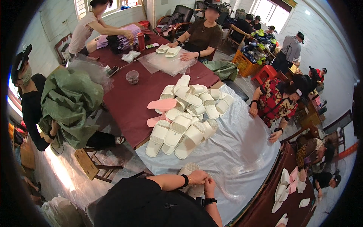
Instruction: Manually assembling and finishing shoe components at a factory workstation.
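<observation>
Close to my body at the table's near edge, my left hand (198, 177) and my right hand (209, 187) meet with their fingers closed together. Whatever is pinched between the fingertips is too small to make out. Under and beside them lies a cream slide slipper (190, 168), partly covered by my left hand and forearm; more of a pale slipper (196, 192) shows between my wrists. Farther off is a heap of cream slide slippers (178, 128), with a pink sole (162, 104) at its left side.
Clear plastic sheeting (242, 166) covers the near table; a dark red cloth (124, 102) covers the far part. A tub (132, 77) stands on it. Co-workers surround the table, one at right by the sheet. A wooden stool (89, 164) is at left. Another table holds slippers (281, 189).
</observation>
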Motion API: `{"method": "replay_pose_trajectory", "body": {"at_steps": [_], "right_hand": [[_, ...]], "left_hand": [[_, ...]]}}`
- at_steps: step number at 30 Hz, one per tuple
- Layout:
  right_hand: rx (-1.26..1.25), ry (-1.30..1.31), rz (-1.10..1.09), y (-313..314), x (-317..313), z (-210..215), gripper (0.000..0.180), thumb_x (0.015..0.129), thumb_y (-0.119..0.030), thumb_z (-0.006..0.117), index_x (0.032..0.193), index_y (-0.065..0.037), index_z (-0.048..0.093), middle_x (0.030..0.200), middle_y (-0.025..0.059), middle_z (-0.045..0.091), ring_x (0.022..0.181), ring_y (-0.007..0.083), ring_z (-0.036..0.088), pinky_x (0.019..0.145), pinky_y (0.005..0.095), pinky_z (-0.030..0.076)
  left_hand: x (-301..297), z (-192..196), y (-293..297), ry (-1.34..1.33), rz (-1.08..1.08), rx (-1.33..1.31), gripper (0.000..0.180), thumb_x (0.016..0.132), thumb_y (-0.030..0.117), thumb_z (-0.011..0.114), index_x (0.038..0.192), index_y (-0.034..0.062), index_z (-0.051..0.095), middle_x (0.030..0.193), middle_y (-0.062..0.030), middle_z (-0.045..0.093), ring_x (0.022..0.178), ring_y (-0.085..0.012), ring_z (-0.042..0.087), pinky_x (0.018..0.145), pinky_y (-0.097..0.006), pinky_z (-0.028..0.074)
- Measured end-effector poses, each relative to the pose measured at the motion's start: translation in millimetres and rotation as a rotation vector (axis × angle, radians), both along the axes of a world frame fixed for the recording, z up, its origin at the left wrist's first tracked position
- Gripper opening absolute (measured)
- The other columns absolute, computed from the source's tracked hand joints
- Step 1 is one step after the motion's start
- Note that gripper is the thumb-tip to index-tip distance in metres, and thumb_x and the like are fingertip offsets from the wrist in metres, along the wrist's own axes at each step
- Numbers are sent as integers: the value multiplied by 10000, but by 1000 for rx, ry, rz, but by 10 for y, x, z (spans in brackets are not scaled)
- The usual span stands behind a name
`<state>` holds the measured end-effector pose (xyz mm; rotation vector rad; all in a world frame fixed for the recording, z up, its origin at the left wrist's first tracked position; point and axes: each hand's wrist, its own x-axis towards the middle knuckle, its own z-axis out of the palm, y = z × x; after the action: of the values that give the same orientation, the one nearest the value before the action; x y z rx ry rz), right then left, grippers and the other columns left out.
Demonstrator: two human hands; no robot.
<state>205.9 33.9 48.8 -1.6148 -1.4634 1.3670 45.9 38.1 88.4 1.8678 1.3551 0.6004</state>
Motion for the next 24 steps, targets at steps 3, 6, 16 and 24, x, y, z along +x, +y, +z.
{"method": "replay_pose_trajectory", "body": {"at_steps": [3, 6, 16, 24], "right_hand": [[-168, 303, -228, 32, 116, -122, 153, 847, -109, 552, 834, 38, 592, 746, 90, 634, 694, 164, 593, 635, 294, 471], [-188, 152, -141, 119, 218, -178, 199, 839, -121, 562, 984, 14, 575, 858, 79, 618, 702, 165, 572, 670, 278, 475], [-203, -280, -310, -194, 543, -484, 549, 767, -192, 660, 1223, 37, 455, 1099, 167, 566, 959, 233, 564, 826, 334, 453], [-355, -93, -219, -408, 541, -398, 557, 734, -200, 726, 1175, 39, 486, 1032, 102, 581, 790, 178, 578, 664, 304, 460]], "left_hand": [[-52, 69, -5, 89, -7, -130, 202, 708, 202, 577, 865, 86, 630, 837, -164, 625, 856, -355, 597, 720, -454, 479], [-151, -367, 7, 159, 60, 44, 230, 694, 168, 580, 882, 41, 615, 863, -199, 612, 859, -370, 589, 751, -459, 477], [-666, -694, -235, 276, 525, -321, 558, 671, 346, 713, 1076, 3, 540, 1030, -184, 592, 953, -340, 572, 845, -426, 468], [-890, -1000, -300, -317, 498, -875, 616, 565, 283, 819, 1034, -36, 581, 971, -170, 638, 765, -237, 615, 661, -349, 500]]}}
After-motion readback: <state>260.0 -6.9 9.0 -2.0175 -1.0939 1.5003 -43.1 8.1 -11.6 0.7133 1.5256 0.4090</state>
